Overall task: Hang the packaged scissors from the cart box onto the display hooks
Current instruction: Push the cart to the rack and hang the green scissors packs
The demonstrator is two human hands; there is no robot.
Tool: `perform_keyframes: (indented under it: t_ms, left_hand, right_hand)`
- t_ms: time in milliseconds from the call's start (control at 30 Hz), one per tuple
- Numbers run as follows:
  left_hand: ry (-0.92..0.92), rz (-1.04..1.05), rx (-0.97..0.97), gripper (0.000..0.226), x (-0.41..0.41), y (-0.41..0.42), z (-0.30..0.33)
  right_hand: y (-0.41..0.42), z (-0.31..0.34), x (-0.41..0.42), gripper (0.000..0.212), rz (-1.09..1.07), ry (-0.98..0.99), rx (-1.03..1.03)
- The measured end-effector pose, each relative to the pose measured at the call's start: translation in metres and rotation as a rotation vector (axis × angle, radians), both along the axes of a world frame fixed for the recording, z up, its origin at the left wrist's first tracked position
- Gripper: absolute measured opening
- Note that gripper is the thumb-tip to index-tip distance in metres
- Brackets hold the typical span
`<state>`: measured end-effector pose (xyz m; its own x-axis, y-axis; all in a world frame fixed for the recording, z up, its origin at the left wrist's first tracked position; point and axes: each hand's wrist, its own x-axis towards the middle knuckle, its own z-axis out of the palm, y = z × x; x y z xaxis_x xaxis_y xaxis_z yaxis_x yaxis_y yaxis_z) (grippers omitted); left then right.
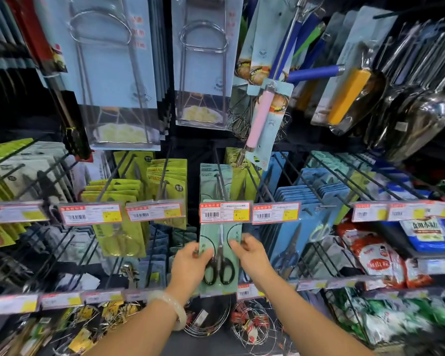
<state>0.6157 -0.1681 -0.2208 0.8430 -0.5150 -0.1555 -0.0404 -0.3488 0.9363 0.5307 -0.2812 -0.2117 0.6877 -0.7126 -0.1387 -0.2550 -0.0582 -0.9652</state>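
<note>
A pack of black-handled scissors (220, 263) on a pale green card hangs upright below a red-and-white price tag (225, 211). My left hand (190, 265) grips the card's left edge, thumb over the front. My right hand (252, 255) pinches the card's right edge. The card's top is hidden behind the price tag, so its seat on the black display hook (220, 176) cannot be seen. More green scissor cards (211, 183) hang further back on that hook. The cart box is out of view.
Yellow-green scissor packs (123, 237) hang to the left, blue packs (293, 242) to the right. Long black hooks (316, 191) stick out toward me. Wire racks and whisks (262, 116) hang above. Red snack bags (378, 260) sit at the right, wire rings (252, 327) below.
</note>
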Motion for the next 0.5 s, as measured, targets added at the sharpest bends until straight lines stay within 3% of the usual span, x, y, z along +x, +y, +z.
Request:
perform_keyframes:
  t_ms: [133,267,333,400,500]
  left_hand:
    - [0.008,-0.006,0.017,0.011,0.009,-0.007,0.001]
    - [0.077,0.004,0.222,0.058,0.021,-0.015,-0.018]
    - [0.109,-0.043,0.392,0.06,0.019,-0.018,-0.032]
    - [0.054,-0.18,0.591,0.058,0.007,-0.022,-0.044]
    - [-0.207,-0.457,0.8,0.058,-0.023,-0.038,-0.047]
  right_hand:
    - [-0.006,-0.002,0.012,0.014,-0.023,0.056,-0.029]
    - [-0.015,-0.012,0.023,0.048,-0.033,0.281,-0.147]
    - [-0.015,-0.021,0.016,0.056,-0.021,0.4,-0.221]
    - [-0.013,-0.032,-0.001,0.056,0.029,0.54,-0.285]
    - [-0.016,-0.05,-0.04,0.051,0.139,0.7,-0.414]
